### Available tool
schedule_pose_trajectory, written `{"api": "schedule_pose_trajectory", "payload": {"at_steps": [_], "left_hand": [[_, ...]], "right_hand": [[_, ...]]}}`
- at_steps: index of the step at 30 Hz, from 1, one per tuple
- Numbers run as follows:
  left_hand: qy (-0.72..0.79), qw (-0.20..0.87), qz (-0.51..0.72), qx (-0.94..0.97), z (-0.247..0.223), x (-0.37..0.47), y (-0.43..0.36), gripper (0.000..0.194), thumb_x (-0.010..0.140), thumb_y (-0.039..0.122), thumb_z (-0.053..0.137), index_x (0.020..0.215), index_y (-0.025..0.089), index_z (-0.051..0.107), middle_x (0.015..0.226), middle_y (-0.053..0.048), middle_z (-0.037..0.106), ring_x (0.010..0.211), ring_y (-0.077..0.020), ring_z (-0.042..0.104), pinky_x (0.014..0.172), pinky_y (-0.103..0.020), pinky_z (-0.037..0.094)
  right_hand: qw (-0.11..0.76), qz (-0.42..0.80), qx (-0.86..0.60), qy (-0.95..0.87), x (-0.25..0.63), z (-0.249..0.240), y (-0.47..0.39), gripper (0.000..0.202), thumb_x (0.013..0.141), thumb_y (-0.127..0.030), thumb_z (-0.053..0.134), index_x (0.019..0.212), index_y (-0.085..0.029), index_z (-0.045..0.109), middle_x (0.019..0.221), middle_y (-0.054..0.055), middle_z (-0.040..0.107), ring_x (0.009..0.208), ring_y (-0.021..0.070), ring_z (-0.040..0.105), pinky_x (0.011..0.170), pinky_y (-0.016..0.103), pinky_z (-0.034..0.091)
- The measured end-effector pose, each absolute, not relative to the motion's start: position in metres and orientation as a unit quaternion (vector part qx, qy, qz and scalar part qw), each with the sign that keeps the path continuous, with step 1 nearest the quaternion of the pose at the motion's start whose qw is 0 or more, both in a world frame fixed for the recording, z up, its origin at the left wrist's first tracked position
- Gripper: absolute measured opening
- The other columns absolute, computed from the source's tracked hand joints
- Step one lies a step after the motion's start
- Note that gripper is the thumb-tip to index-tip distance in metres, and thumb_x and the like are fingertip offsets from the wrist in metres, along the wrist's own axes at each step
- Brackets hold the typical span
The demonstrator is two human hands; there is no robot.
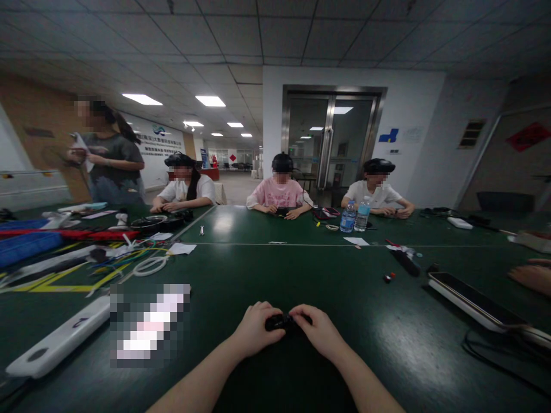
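Observation:
Both of my hands meet over the green tabletop (241,275) in the lower middle of the head view. My left hand (257,330) is closed around a small black object (276,322), thumb in front and fingers behind. My right hand (317,328) pinches the right end of the same object with thumb and fingertips. The object is dark and partly covered by my fingers, so its exact kind does not show. A pixelated bright rectangle (150,327) lies to the left of my left hand.
A white power strip (64,338) and tangled cables (150,265) lie left. At right are a phone-like slab (477,301), a black cable (495,358) and another person's hand (531,278). Water bottles (348,218) stand across the table, where several people sit.

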State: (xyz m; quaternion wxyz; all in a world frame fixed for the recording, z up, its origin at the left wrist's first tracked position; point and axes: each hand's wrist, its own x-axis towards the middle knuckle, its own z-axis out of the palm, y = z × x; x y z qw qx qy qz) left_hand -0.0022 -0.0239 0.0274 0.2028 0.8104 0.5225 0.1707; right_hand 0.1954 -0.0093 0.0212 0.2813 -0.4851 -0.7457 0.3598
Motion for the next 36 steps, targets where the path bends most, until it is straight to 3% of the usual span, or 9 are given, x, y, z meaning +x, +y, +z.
{"api": "schedule_pose_trajectory", "payload": {"at_steps": [4, 13, 22, 29, 36], "left_hand": [[0.520, 0.190, 0.175, 0.814, 0.0239, -0.0016, -0.0219, 0.029, 0.076, 0.042, 0.055, 0.102, 0.028, 0.060, 0.097, -0.001, 0.058, 0.091, -0.0195, 0.050, 0.081, -0.031, 0.037], [0.520, 0.207, 0.180, 0.809, 0.0291, -0.0022, -0.0240, 0.030, 0.077, 0.043, 0.055, 0.102, 0.028, 0.060, 0.097, -0.001, 0.058, 0.091, -0.0190, 0.050, 0.081, -0.033, 0.038], [0.525, 0.220, 0.169, 0.805, 0.0329, -0.0018, -0.0264, 0.031, 0.079, 0.044, 0.053, 0.104, 0.028, 0.059, 0.101, -0.001, 0.056, 0.093, -0.0193, 0.049, 0.082, -0.032, 0.039], [0.515, 0.208, 0.177, 0.812, 0.0291, -0.0018, -0.0239, 0.029, 0.077, 0.043, 0.055, 0.103, 0.029, 0.060, 0.100, -0.001, 0.056, 0.094, -0.0193, 0.049, 0.082, -0.032, 0.038], [0.514, 0.193, 0.169, 0.819, 0.0236, -0.0023, -0.0213, 0.032, 0.078, 0.044, 0.054, 0.106, 0.029, 0.059, 0.100, -0.002, 0.057, 0.094, -0.0202, 0.049, 0.082, -0.033, 0.037]], "right_hand": [[0.267, 0.360, -0.492, -0.746, 0.1962, 0.0213, -0.0103, 0.024, 0.073, -0.024, 0.057, 0.097, -0.024, 0.064, 0.099, 0.001, 0.064, 0.095, 0.0178, 0.057, 0.085, 0.030, 0.042], [0.293, 0.364, -0.514, -0.719, 0.1967, 0.0270, -0.0116, 0.027, 0.083, -0.033, 0.047, 0.105, -0.025, 0.059, 0.102, 0.001, 0.063, 0.097, 0.0174, 0.057, 0.084, 0.030, 0.044], [0.287, 0.369, -0.526, -0.711, 0.2004, 0.0232, -0.0094, 0.030, 0.078, -0.030, 0.053, 0.107, -0.025, 0.058, 0.100, 0.001, 0.062, 0.095, 0.0175, 0.057, 0.084, 0.032, 0.044], [0.282, 0.357, -0.486, -0.746, 0.1934, 0.0250, -0.0139, 0.016, 0.079, -0.031, 0.052, 0.085, -0.024, 0.066, 0.096, 0.001, 0.062, 0.092, 0.0173, 0.056, 0.081, 0.029, 0.043], [0.260, 0.307, -0.494, -0.771, 0.1928, 0.0271, -0.0112, 0.016, 0.080, -0.032, 0.052, 0.084, -0.027, 0.066, 0.088, -0.001, 0.064, 0.091, 0.0179, 0.054, 0.083, 0.032, 0.040]]}}
